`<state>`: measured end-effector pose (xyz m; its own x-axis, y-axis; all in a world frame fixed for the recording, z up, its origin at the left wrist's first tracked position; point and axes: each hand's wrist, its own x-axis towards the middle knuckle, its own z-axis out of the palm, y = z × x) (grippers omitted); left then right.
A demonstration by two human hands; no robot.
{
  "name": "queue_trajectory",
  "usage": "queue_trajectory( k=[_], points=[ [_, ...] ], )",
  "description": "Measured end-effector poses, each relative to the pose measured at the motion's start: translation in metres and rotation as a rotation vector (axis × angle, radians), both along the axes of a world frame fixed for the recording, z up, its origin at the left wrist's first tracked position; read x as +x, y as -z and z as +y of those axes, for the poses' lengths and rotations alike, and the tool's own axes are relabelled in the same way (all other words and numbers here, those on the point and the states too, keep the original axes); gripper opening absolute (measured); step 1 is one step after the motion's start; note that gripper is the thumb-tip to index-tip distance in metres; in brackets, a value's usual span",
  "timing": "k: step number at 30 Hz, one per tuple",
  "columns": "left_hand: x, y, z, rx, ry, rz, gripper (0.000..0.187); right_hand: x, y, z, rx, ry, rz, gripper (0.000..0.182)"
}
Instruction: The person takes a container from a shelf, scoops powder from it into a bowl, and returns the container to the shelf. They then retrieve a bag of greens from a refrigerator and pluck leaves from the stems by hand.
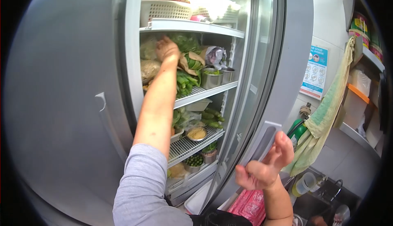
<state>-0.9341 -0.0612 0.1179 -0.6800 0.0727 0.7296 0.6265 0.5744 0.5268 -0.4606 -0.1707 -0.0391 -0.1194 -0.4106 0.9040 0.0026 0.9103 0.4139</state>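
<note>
My left hand (pixel 168 49) reaches into the refrigerator's upper middle shelf, fingers stretched out against the bagged produce at the back. A clear plastic bag (pixel 149 48) lies beside it on the left. To its right are leafy greens wrapped in brown paper (pixel 192 61), with long green stalks (pixel 186 82) below. My right hand (pixel 266 164) is at the door handle (pixel 262 142), its fingers loosely bent and apart. Whether it touches the handle is hard to see. The refrigerator door (pixel 268 74) stands open on the right.
A white basket (pixel 166 13) is on the top shelf. Metal containers (pixel 213 77) stand right of the greens. Lower down are cucumbers (pixel 212 117) and a bowl of yellow food (pixel 196 134). A cloth (pixel 327 111) hangs beside the door, above a sink (pixel 313 203).
</note>
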Motion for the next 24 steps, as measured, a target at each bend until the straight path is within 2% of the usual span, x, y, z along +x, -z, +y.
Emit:
queue_trajectory(
  k=[2, 6, 8, 10, 12, 13, 14, 16, 18, 20, 22, 24],
  points=[
    [0.018, -0.006, -0.019, -0.280, -0.079, 0.025, 0.053, 0.007, 0.002, 0.004, -0.014, -0.017, 0.008, 0.023],
    [0.038, -0.008, -0.020, -0.233, -0.007, 0.127, 0.046, 0.016, 0.005, 0.007, -0.048, -0.035, -0.030, 0.025],
    [0.055, -0.021, -0.014, 0.098, 0.212, -0.165, 0.042, 0.017, 0.003, 0.008, -0.029, -0.029, -0.023, 0.025],
    [0.070, -0.008, -0.015, 0.340, 0.350, -0.007, 0.034, 0.012, 0.004, 0.012, -0.036, -0.061, -0.020, 0.026],
    [0.085, 0.009, -0.020, 0.542, 0.342, 0.170, 0.026, 0.011, 0.004, 0.012, -0.039, -0.100, -0.019, 0.026],
    [0.100, 0.018, -0.027, 0.674, 0.364, 0.176, 0.019, 0.011, 0.002, 0.012, -0.026, -0.098, -0.022, 0.027],
    [0.106, 0.031, -0.033, 0.674, 0.361, 0.175, 0.019, 0.011, 0.001, 0.012, -0.011, -0.096, -0.029, 0.027],
    [0.120, 0.055, -0.046, 0.871, 0.449, 0.238, 0.015, 0.013, 0.002, 0.011, 0.000, -0.072, -0.038, 0.026],
    [0.148, 0.077, -0.073, 0.952, 0.526, 0.282, 0.014, 0.011, 0.006, 0.011, -0.009, -0.038, 0.009, 0.023],
    [0.179, 0.099, -0.106, 0.957, 0.397, 0.417, 0.014, 0.012, 0.007, 0.013, 0.006, -0.041, 0.000, 0.022],
    [0.200, 0.122, -0.140, 1.034, 0.486, 0.354, 0.014, 0.013, 0.006, 0.012, 0.004, -0.001, -0.017, 0.023],
    [0.213, 0.141, -0.168, 1.205, 0.772, 0.133, 0.013, 0.006, 0.013, 0.011, -0.024, -0.019, -0.021, 0.024]
  ],
)
